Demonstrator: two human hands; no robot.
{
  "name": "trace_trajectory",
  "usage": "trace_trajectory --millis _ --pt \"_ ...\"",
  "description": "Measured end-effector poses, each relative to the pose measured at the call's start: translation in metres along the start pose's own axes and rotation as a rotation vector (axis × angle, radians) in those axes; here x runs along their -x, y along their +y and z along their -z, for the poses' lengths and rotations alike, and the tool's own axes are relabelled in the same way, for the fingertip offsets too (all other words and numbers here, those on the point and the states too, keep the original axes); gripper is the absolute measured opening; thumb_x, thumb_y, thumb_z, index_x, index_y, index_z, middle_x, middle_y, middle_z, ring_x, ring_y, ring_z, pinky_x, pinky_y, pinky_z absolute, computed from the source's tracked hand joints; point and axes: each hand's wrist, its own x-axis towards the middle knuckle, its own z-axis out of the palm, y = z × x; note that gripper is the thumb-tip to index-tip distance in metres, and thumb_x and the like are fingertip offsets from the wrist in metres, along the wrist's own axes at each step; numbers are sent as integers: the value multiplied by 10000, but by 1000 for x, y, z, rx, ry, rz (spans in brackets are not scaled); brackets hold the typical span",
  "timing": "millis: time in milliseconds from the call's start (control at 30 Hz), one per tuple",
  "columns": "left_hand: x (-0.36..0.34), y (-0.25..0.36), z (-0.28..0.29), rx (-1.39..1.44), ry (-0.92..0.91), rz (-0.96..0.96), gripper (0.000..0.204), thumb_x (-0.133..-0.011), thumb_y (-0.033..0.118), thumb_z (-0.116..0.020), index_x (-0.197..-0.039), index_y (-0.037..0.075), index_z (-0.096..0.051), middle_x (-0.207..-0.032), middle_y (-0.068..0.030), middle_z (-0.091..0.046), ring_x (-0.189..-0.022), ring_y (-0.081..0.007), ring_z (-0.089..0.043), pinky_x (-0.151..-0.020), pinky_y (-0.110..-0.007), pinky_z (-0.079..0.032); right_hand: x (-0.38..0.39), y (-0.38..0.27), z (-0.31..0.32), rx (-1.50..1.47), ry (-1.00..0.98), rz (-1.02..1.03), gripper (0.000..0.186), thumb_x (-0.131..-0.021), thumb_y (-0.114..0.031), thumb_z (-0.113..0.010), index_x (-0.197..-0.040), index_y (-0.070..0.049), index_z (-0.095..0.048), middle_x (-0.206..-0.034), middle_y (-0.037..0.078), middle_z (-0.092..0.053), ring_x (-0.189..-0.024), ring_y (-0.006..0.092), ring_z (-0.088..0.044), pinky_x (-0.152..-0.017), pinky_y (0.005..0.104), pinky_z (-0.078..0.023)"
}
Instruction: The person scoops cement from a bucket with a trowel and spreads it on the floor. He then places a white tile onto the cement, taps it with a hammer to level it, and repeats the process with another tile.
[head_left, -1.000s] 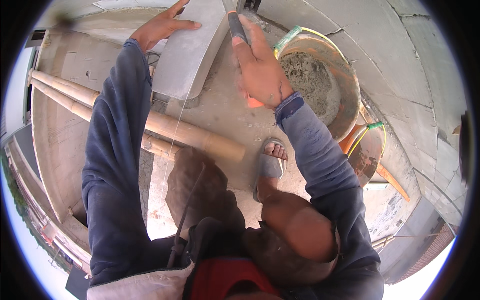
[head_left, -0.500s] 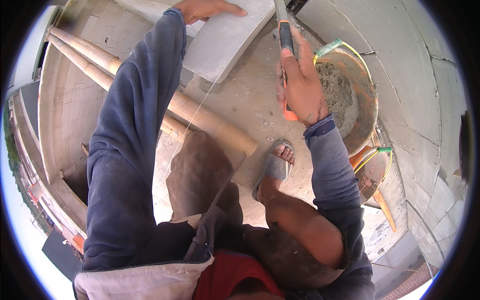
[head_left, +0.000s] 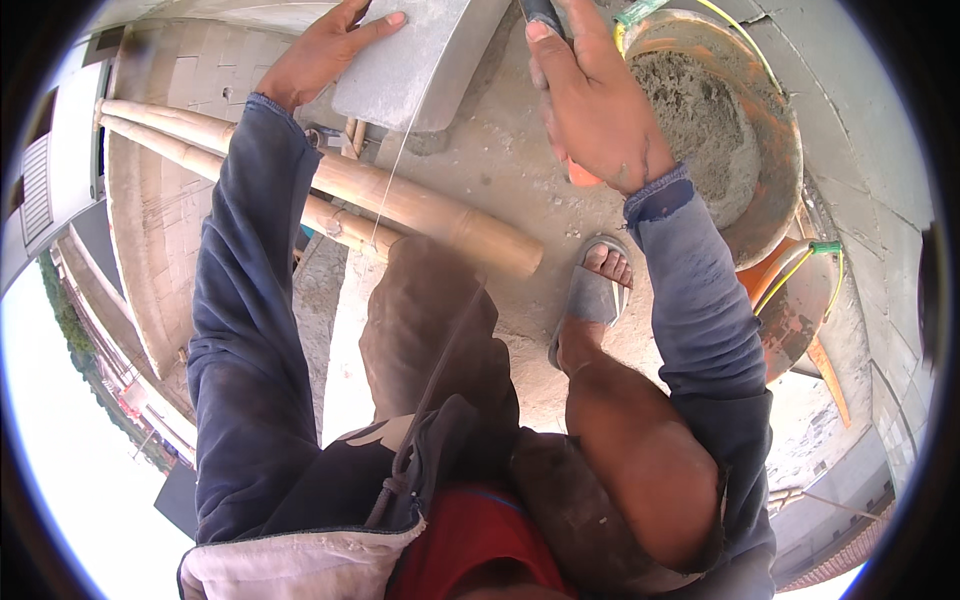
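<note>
At the top edge, my left hand (head_left: 330,50) grips the left side of a pale grey block (head_left: 405,70), its thumb stretched over the top face. My right hand (head_left: 605,110) is closed round a tool's black and orange handle (head_left: 541,12); the tool's working end lies outside the picture. A thin white string (head_left: 400,155) runs down across the block's face. Just right of my right hand stands a bucket (head_left: 785,150) holding grey mortar (head_left: 695,130).
Bamboo poles (head_left: 430,215) lie across the ground on the left, near my knee. Below the mortar bucket sits a second bucket (head_left: 795,320) with a green-gripped handle. A grey block wall (head_left: 870,200) rises along the right. My sandalled foot (head_left: 600,280) is between poles and buckets.
The view has shifted, and the buckets and poles appear farther right. Both hands stay on the block and the tool; the tool's upper shaft has gone out of the picture.
</note>
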Motion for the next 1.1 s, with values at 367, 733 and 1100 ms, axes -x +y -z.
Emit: trace_trajectory --millis 367,733,1100 --pt "20 -21 -21 -195 225 24 855 -1082 686 -570 -1764 225 -341 -1615 -226 -584 -1325 -336 -712 -1165 -409 -535 23 -56 -6 -497 -44 -323 581 -1197 -333 -476 -1715 -122 -316 -797 20 -537 -484 77 -446 -425 260 -407" --pt "24 -6 -19 -5 101 -37 837 -1103 654 -576 -1763 194 -344 -1575 -189 -623 -1353 -288 -662 -1171 -387 -491 26 -30 -27 -460 -103 -511 603 -1210 -378 -416 -1741 -174 -219 -765 34 -495 -441 108 -410 -408 286 -405" --pt "23 -11 -19 3 111 -6 816 -1119 606 -574 -1762 163 -339 -1613 -167 -603 -1410 -286 -621 -1197 -374 -455 13 -43 -22 -324 -27 -397 604 -1210 -382 -404 -1742 -141 -252 -832 56 -533 -466 111 -426 -407 283 -393"
